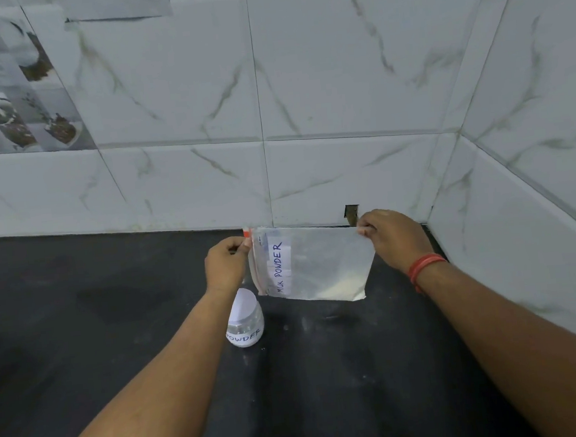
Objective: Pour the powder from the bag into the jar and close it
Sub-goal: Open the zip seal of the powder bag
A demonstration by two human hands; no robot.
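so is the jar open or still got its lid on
Cannot tell: the left hand hides the mouth of the small clear plastic jar, and no lid shows.

Both hands up: left hand (226, 267) and right hand (391, 235) pinch the bag (318, 264) sideways (powder (343, 288) pooled low) above the jar (244, 323).

Both forearms extend forward, raised. The left hand (226, 269) and right hand (391, 235) are knuckles-up, fingers curled in a pinch, level and apart.
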